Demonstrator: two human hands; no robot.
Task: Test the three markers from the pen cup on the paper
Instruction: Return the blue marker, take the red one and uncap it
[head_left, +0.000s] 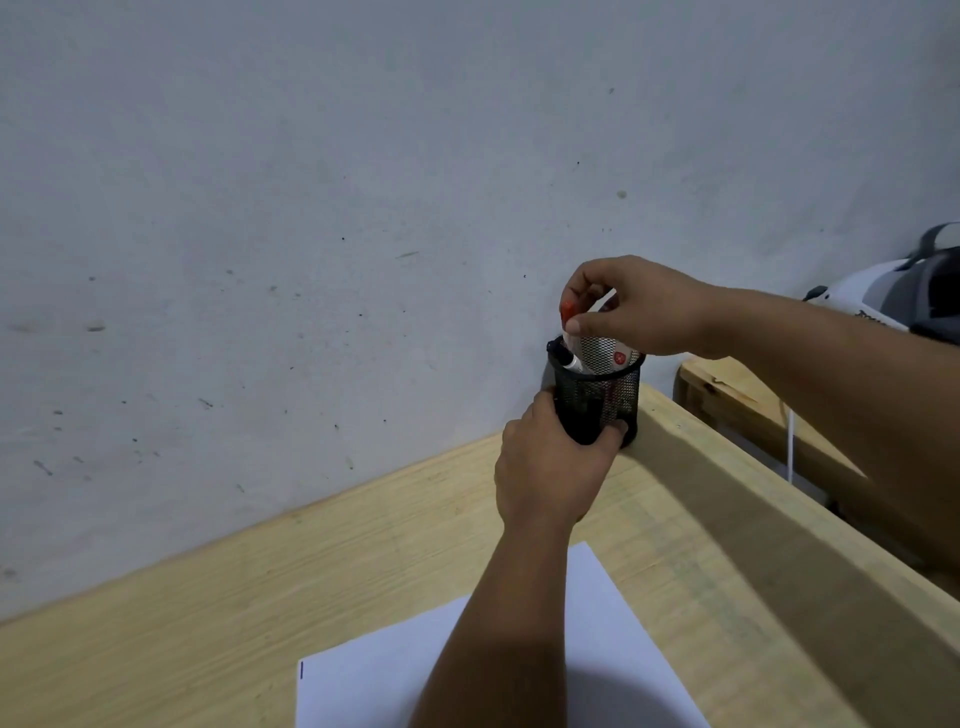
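Left hand wraps one black wire-mesh cylindrical pen cup; above it, right hand pinches one red-capped white marker.

From my remote seat I see the pen cup as black wire mesh, its fine grid letting a little red and dark show through. A marker sticking out of it has a white barrel with a round red badge; the one at the cup's left rim is black-capped with a white body. There is a red cap at the fingertips. The paper is plain white, with one short dark blue stroke at its left edge. The desk is pale yellow wood with fine grain lines. The far wall is light grey-blue, flecked with small dark specks and scuffs.
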